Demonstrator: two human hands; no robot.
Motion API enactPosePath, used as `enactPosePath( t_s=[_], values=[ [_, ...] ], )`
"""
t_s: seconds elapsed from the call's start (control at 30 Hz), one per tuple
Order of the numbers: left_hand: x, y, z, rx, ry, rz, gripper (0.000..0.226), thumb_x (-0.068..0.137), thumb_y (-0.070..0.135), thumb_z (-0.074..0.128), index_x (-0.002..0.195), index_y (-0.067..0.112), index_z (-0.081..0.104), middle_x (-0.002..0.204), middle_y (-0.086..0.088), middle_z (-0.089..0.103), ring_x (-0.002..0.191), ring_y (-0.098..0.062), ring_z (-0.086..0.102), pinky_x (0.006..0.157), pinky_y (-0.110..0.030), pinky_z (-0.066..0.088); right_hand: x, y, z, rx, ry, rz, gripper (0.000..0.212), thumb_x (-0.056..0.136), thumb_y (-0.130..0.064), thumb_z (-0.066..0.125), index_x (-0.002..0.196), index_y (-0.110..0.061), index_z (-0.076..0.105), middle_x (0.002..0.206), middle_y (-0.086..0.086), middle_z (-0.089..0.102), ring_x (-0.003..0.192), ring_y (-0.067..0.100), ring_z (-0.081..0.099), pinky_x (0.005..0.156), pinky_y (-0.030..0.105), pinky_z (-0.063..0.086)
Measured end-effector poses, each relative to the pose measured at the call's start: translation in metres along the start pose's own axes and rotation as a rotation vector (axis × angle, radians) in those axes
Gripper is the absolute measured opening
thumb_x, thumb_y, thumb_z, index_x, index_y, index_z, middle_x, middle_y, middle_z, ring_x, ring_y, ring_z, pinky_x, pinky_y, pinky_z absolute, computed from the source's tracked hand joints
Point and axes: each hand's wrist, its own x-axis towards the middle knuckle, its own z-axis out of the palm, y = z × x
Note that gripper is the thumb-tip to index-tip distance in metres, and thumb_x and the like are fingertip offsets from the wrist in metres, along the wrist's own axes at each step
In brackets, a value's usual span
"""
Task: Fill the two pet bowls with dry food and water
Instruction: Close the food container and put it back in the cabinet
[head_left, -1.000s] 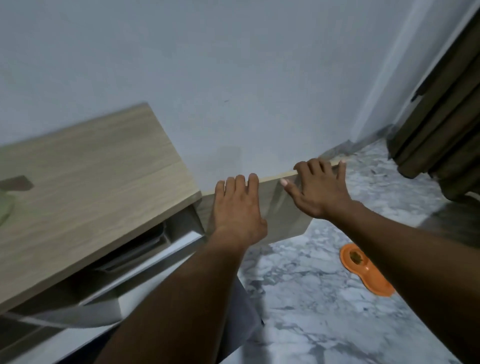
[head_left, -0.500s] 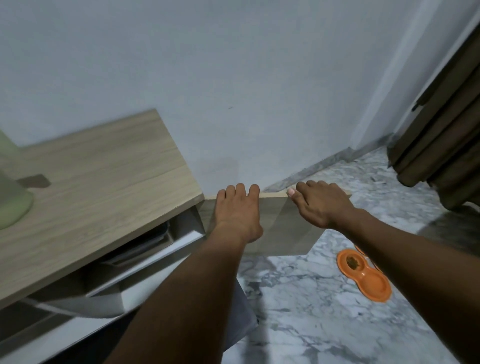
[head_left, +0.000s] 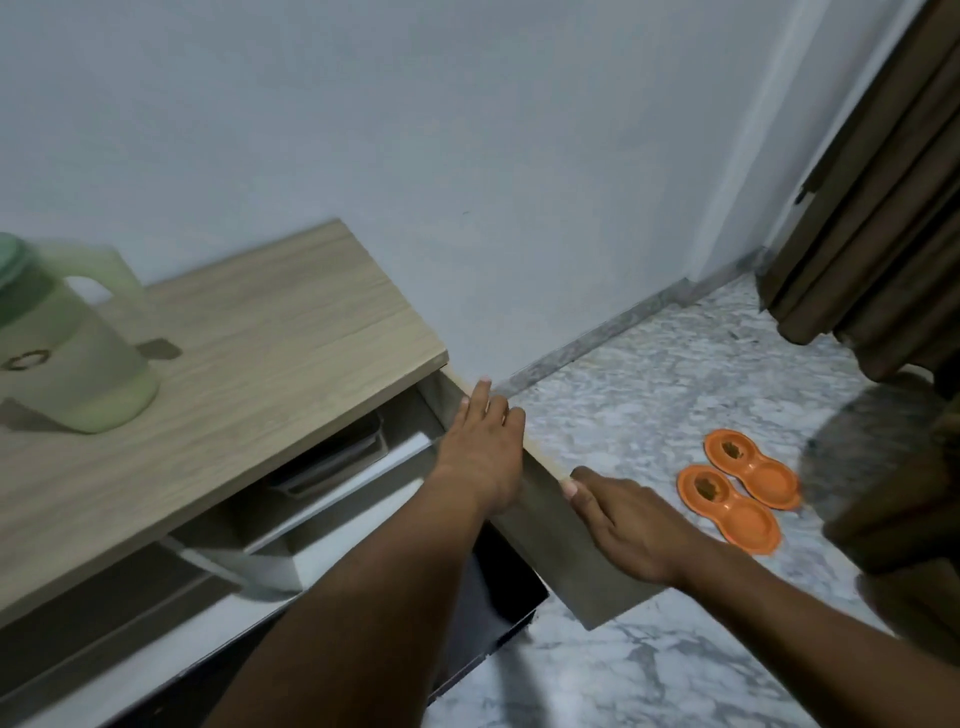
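Observation:
Two orange double pet bowls lie side by side on the marble floor, a far one (head_left: 772, 480) and a near one (head_left: 748, 526). Each holds a little brown food in its left cup; the other cup looks empty. A pale green lidded jug (head_left: 67, 353) stands on the wooden cabinet top (head_left: 270, 353). My left hand (head_left: 483, 452) rests with straight fingers on the top edge and inner side of the cabinet's wooden door (head_left: 561, 556). My right hand (head_left: 628, 525) lies flat on the door's outer face, thumb at its top edge.
White trays and a grey container (head_left: 322, 535) sit on shelves inside the cabinet, and a black box (head_left: 498, 592) is below the door. A brown curtain (head_left: 872, 208) hangs at the right. A dark blurred shape (head_left: 893, 493) sits close to the bowls.
The view swung left, bringing the jug and the second bowl into sight. The door now stands at a different angle, and my right hand slid from its top edge onto its outer face.

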Motion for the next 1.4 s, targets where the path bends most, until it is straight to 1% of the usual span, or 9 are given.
enactPosePath(
  t_s=[0.13, 0.2, 0.33, 0.4, 0.5, 0.67, 0.83, 1.03, 1.4],
  values=[
    [-0.042, -0.011, 0.004, -0.096, -0.097, 0.063, 0.053, 0.090, 0.001, 0.052, 0.140, 0.010, 0.036, 0.163, -0.001, 0.006, 0.148, -0.024, -0.029, 0.117, -0.049, 0.031, -0.021, -0.046, 0.047, 0.335, 0.096, 0.085, 0.044, 0.105, -0.053, 0.024, 0.084, -0.025, 0.050, 0.078, -0.005, 0.060, 0.074, 0.013, 0.058, 0.075, 0.042, 0.050],
    [-0.058, -0.018, 0.003, -0.087, -0.143, 0.074, 0.054, 0.090, 0.000, 0.052, 0.142, 0.010, 0.040, 0.166, 0.002, -0.004, 0.147, -0.022, -0.031, 0.114, -0.051, 0.034, -0.029, -0.056, 0.063, 0.508, 0.053, 0.157, 0.047, 0.105, -0.054, 0.027, 0.094, -0.024, 0.062, 0.089, -0.003, 0.068, 0.080, 0.015, 0.065, 0.073, 0.040, 0.055],
    [-0.094, -0.042, 0.004, -0.157, -0.178, 0.051, 0.062, 0.089, 0.000, 0.052, 0.149, 0.009, 0.036, 0.166, 0.000, -0.008, 0.148, -0.022, -0.027, 0.117, -0.051, 0.029, -0.026, -0.066, 0.077, 0.578, 0.077, 0.267, 0.040, 0.105, -0.050, 0.031, 0.100, -0.032, 0.066, 0.109, -0.004, 0.070, 0.100, 0.014, 0.067, 0.093, 0.044, 0.054],
    [-0.113, -0.056, 0.007, -0.231, -0.158, 0.010, 0.063, 0.089, 0.003, 0.051, 0.150, 0.009, 0.033, 0.167, -0.003, 0.000, 0.150, -0.023, -0.023, 0.120, -0.049, 0.023, -0.007, -0.077, 0.075, 0.522, 0.123, 0.237, 0.040, 0.107, -0.046, 0.031, 0.115, -0.029, 0.066, 0.124, -0.001, 0.068, 0.110, 0.017, 0.064, 0.101, 0.045, 0.050],
    [-0.143, -0.078, 0.018, -0.235, -0.090, -0.064, 0.072, 0.094, 0.013, 0.048, 0.157, 0.010, 0.015, 0.167, -0.002, -0.006, 0.151, -0.022, -0.020, 0.124, -0.044, 0.012, 0.027, -0.106, 0.072, 0.402, 0.144, 0.097, 0.041, 0.109, -0.030, 0.034, 0.147, -0.024, 0.049, 0.149, -0.005, 0.050, 0.133, 0.012, 0.048, 0.109, 0.027, 0.034],
    [-0.183, -0.103, 0.047, 0.031, 0.036, -0.121, 0.082, 0.095, 0.026, 0.042, 0.157, 0.010, -0.008, 0.164, -0.007, -0.021, 0.149, -0.025, -0.026, 0.123, -0.043, -0.008, 0.060, -0.151, 0.089, 0.053, 0.075, -0.209, 0.060, 0.103, -0.013, 0.041, 0.160, -0.010, 0.021, 0.168, 0.006, 0.020, 0.154, 0.016, 0.019, 0.116, 0.014, 0.008],
    [-0.208, -0.125, 0.071, 0.020, 0.085, -0.281, 0.090, 0.093, 0.028, 0.043, 0.154, 0.006, -0.019, 0.158, -0.010, -0.033, 0.147, -0.025, -0.030, 0.123, -0.043, -0.006, 0.074, -0.166, 0.120, -0.197, 0.101, -0.289, 0.076, 0.091, -0.031, 0.033, 0.162, -0.011, 0.014, 0.170, 0.006, 0.008, 0.156, 0.023, 0.013, 0.122, 0.046, 0.026],
    [-0.217, -0.169, 0.089, -0.163, 0.046, -0.563, 0.093, 0.094, 0.035, 0.046, 0.154, 0.003, -0.017, 0.161, -0.015, -0.026, 0.150, -0.029, -0.022, 0.124, -0.043, -0.002, 0.102, -0.189, 0.128, -0.419, 0.058, -0.363, 0.080, 0.099, -0.035, 0.042, 0.162, -0.014, -0.003, 0.170, 0.003, -0.007, 0.157, 0.020, -0.008, 0.126, 0.047, 0.003],
    [-0.194, -0.197, 0.090, -0.189, -0.021, -0.576, 0.096, 0.094, 0.043, 0.049, 0.155, 0.006, -0.015, 0.165, -0.013, -0.014, 0.152, -0.028, -0.011, 0.123, -0.039, -0.006, 0.133, -0.184, 0.138, -0.672, -0.029, -0.338, 0.091, 0.096, -0.047, 0.043, 0.160, -0.014, -0.012, 0.169, 0.005, -0.015, 0.156, 0.024, -0.016, 0.125, 0.053, -0.007]
  ],
)
